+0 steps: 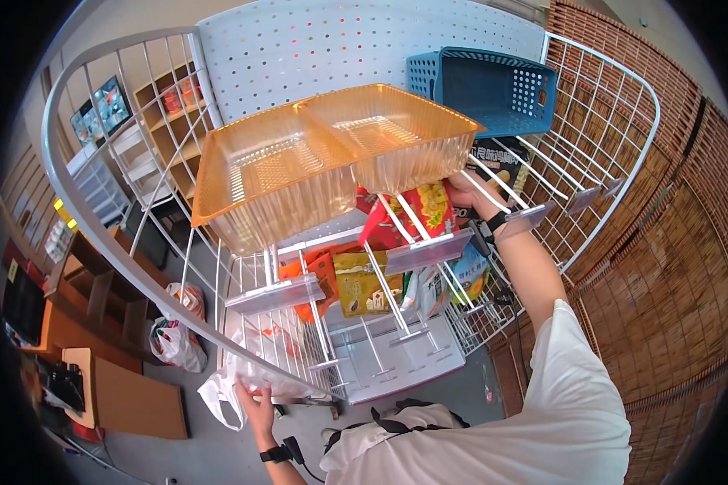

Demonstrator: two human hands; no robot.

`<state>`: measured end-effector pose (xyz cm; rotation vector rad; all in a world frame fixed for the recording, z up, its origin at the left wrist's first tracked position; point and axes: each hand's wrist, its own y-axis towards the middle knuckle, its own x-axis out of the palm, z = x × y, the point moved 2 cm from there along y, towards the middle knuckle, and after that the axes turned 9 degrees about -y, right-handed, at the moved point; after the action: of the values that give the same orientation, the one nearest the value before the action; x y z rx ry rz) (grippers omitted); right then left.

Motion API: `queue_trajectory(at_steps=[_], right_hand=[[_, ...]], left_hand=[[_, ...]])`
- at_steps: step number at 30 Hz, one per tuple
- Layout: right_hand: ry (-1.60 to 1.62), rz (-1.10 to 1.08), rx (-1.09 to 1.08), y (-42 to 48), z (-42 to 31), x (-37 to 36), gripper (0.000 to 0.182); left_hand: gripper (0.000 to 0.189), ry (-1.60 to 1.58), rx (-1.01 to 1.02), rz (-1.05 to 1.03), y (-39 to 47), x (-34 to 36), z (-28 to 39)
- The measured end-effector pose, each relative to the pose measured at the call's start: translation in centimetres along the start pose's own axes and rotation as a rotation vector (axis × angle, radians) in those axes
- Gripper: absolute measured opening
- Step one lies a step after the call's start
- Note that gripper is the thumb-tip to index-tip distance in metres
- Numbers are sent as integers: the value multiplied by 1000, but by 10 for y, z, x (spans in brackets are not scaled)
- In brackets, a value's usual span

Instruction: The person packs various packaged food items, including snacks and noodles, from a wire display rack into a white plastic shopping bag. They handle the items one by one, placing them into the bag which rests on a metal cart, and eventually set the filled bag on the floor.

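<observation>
At the lower left, my left hand [256, 403] is at a white plastic bag [261, 364] beside the wire rack; its fingers touch the bag near the handles. My right hand [468, 195] reaches between the rack's hooks and holds the edge of a red and yellow snack packet [414, 212]. Part of that packet is hidden behind the hooks and a gold plastic tray. Right beside this hand hangs a black snack packet [502, 159]. Lower down hang an orange packet [315, 276], a yellow packet [364, 282] and a blue packet [470, 270].
A gold two-part plastic tray [333, 145] and a blue plastic basket [491, 91] sit high on the rack, before a white pegboard [267, 66]. Metal hooks with clear label holders [428, 250] stick out towards me. A cardboard box [136, 397] and another plastic bag [178, 345] stand left.
</observation>
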<state>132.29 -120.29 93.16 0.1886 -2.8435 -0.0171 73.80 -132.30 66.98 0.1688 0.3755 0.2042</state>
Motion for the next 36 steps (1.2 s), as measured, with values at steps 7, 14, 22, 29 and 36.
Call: queue_trajectory(at_steps=[7,14,22,29,36], right_hand=[[141,-8,-5,-22,12,4,47],[40,361,-92,-112,7,43,33],[-5,198,-147,-222,-12,90,39],[-972,86,251,-252,23,128,39],[-783,36,201,-264,92,221,25]], left_hand=[[49,-132,-212,-237,-12,19,-12],[55,-147,-188,-255,-24,36,-30],[36,174,-13,-353,-36,40,-19],[27,456,276,-450,-41,36,10],[49,680,269,-694,-76,46,52]])
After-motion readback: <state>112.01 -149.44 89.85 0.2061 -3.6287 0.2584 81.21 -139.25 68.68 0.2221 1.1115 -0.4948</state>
